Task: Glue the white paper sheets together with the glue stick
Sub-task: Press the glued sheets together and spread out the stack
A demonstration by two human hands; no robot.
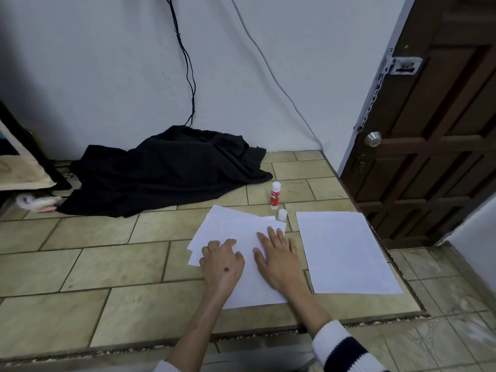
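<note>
A fanned stack of white paper sheets lies on the tiled counter. My left hand rests on the stack's left part with its fingers curled. Flat beside it, my right hand presses on the stack with fingers spread. A separate white sheet lies to the right, apart from the stack. The red and white glue stick stands upright just beyond the stack. Its white cap sits off, between the stick and the sheets.
A heap of black cloth covers the back of the counter. Cables hang down the wall behind it. A dark wooden door stands to the right. The counter's right edge runs close past the separate sheet.
</note>
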